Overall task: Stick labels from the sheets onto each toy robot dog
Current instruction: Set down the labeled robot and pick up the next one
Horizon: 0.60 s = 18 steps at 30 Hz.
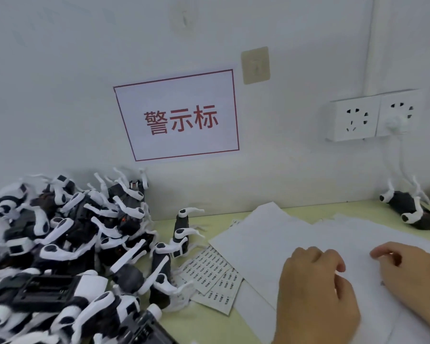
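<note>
My left hand and right hand rest, fingers loosely curled and grasping nothing, on blank sheets between the dog pile and a lone dog, so next I'd peel from the printed labels.

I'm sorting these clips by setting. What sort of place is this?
Probably a small factory or workshop labelling station. A big pile of toy robot dogs lies on the table, label sheets lie beside it, and a red-bordered sign is posted on the wall above.
</note>
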{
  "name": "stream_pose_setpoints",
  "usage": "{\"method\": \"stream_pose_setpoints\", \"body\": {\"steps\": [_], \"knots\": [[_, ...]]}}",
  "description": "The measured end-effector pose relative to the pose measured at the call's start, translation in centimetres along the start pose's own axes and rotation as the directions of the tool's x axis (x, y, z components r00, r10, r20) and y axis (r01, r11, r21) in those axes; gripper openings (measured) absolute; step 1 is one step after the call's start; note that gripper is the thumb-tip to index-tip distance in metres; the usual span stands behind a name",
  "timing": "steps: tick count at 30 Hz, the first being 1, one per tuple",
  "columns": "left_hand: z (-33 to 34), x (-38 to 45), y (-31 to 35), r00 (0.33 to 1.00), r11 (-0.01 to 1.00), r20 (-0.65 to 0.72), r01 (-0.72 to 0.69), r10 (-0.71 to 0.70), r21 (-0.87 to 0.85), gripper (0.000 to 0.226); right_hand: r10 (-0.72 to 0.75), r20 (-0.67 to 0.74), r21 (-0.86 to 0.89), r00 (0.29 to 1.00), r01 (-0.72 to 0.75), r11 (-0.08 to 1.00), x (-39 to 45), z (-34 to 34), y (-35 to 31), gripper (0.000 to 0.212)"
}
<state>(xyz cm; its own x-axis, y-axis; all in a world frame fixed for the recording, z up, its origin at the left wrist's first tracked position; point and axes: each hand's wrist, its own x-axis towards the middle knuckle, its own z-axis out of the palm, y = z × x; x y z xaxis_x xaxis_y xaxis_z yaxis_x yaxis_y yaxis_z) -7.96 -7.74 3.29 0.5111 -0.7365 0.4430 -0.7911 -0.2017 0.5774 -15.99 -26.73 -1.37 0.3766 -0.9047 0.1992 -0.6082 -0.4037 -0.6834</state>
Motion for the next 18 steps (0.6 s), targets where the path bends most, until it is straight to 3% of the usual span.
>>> {"method": "stream_pose_setpoints", "body": {"steps": [4, 7, 9, 12, 15, 18], "knots": [[-3.1, 1.8, 3.3, 0.986, 0.993, 0.137, 0.088, -0.098, 0.077, 0.024, -0.004, 0.019, 0.016, 1.000, 0.004, 1.000, 0.7, 0.7, 1.1, 0.039], [-5.5, 4.7, 3.0, 0.980, 0.947, 0.183, 0.010, -0.072, 0.321, 0.015, -0.002, 0.031, 0.022, 1.000, 0.002, 1.000, -0.1, -0.2, -0.2, 0.039], [-6.9, 6.8, 1.4, 0.965, 0.841, 0.254, -0.088, -0.060, 0.534, 0.013, 0.007, 0.054, 0.023, 0.999, -0.008, 1.000, -1.1, -1.2, -1.6, 0.036], [-9.5, 9.2, -3.3, 0.926, 0.656, 0.314, -0.103, -0.212, 0.748, 0.036, 0.032, 0.075, 0.050, 0.997, -0.036, 0.998, -1.8, -1.9, -2.4, 0.035], [-12.4, 10.2, -8.6, 0.911, 0.547, 0.220, 0.008, -0.349, 0.837, 0.051, 0.028, 0.106, 0.044, 0.994, -0.032, 0.999, -1.7, -2.2, -2.7, 0.034], [-14.2, 11.0, -12.5, 0.849, 0.467, -0.001, 0.292, -0.528, 0.835, 0.066, 0.017, 0.111, 0.030, 0.994, -0.020, 0.999, -1.8, -2.4, -2.9, 0.033]]}}
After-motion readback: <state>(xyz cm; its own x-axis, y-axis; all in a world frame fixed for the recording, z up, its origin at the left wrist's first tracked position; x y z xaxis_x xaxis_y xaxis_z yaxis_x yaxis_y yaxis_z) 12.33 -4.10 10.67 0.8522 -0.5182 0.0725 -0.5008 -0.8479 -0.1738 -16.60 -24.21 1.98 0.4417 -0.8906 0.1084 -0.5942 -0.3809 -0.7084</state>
